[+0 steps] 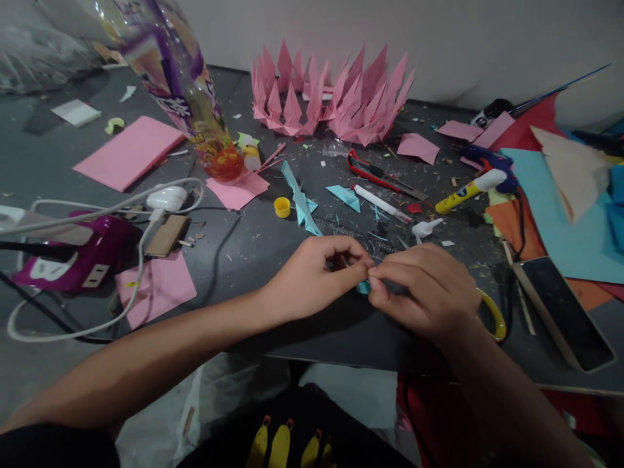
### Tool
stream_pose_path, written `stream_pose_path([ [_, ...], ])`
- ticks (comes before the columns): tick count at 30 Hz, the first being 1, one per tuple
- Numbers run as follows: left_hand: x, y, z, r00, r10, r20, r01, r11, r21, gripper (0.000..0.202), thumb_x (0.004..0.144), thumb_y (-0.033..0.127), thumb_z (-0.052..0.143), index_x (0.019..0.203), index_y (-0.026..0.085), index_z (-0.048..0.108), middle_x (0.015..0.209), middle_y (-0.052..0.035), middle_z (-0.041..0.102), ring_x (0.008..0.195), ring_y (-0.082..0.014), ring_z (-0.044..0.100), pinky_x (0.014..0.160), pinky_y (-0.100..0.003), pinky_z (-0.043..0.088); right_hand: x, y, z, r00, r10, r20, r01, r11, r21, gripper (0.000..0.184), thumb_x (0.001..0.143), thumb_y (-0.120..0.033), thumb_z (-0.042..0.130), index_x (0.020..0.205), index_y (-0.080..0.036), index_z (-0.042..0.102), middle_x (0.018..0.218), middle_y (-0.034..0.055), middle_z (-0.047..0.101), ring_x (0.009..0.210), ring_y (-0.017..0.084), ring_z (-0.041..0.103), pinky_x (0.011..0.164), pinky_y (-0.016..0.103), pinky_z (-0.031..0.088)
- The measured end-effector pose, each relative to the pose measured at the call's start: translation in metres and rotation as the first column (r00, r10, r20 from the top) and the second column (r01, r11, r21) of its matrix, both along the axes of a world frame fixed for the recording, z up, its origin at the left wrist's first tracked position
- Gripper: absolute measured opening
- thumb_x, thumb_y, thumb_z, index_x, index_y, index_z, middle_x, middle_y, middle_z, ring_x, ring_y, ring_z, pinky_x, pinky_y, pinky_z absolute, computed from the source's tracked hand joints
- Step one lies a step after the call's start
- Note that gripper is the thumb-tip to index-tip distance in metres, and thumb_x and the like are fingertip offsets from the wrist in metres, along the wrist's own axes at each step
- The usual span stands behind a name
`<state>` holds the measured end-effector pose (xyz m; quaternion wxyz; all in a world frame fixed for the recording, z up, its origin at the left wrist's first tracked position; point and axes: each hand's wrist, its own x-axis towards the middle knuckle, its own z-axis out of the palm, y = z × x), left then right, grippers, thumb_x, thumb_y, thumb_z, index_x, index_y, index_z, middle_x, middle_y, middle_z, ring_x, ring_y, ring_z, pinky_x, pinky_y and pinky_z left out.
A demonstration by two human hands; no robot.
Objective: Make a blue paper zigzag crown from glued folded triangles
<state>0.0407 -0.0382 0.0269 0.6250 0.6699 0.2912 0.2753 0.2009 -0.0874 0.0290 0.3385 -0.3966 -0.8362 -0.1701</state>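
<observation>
ur left hand [312, 276] & right hand [426, 292] meet, both pinching a small teal paper piece [363, 286], mid-fold i'd say; next needs a firm, aligned crease.

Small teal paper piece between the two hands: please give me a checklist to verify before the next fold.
1. Both hands pinch the teal paper piece: ok, left hand and right hand meet on it.
2. Fold line visible: cannot tell, fingers cover it.
3. Finished teal folded pieces lie apart from the hands: ok.
4. Yellow-handled scissors away from the right wrist: not ok, right beside it.
5. Glue stick capped: cannot tell.
</observation>
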Motion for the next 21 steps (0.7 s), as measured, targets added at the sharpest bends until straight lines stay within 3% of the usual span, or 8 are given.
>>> stream_pose_path([
  [16, 0.0010, 0.0000, 0.0000, 1.000, -0.001, 0.000, 0.001, 1.000, 0.009, 0.010, 0.078, 0.013, 0.054, 0.070, 0.012, 0.060, 0.064, 0.0035, 0.055, 0.060, -0.0064, 0.047, 0.057, -0.017, 0.037, -0.0009, 0.0000, 0.0018, 1.000, 0.001, -0.031, -0.002, 1.000, -0.022, 0.012, 0.077, -0.010, 0.055, 0.073, -0.021, 0.051, 0.058, -0.0024, 0.064, 0.053, 0.012, 0.060, 0.052, 0.026, 0.044],
  [21, 0.0005, -0.0022, -0.0003, 1.000, 0.006, 0.023, -0.006, 1.000, 0.011, 0.009, 0.078, 0.013, 0.055, 0.071, 0.012, 0.061, 0.063, 0.0037, 0.055, 0.059, -0.0062, 0.047, 0.056, -0.017, 0.038, -0.0005, 0.0000, 0.0010, 0.991, -0.015, -0.130, 0.005, 0.997, -0.079, 0.012, 0.078, -0.011, 0.054, 0.074, -0.021, 0.053, 0.060, -0.0015, 0.066, 0.055, 0.012, 0.062, 0.052, 0.025, 0.044],
])
